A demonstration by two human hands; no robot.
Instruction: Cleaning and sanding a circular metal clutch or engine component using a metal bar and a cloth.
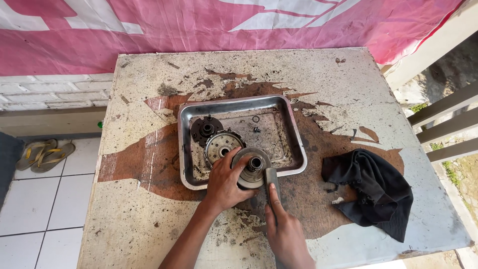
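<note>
Worn and oil-stained, the table (149, 209) carries a metal tray (295, 144) holding a toothed round part (219, 144), a dark flat disc (203, 128) and small loose bits, with a black rag (373, 192) lying well apart to the right. At the tray's near edge, the left hand (224, 182) is closed over the rim of a round metal drum (253, 167), while the right hand (284, 226) wraps a grey bar-shaped tool (272, 182) whose tip touches the drum's side. For good work, judged from this position, keep the drum pressed firmly down so it cannot turn, and hold the tool square against its edge with steady, controlled pressure.
</note>
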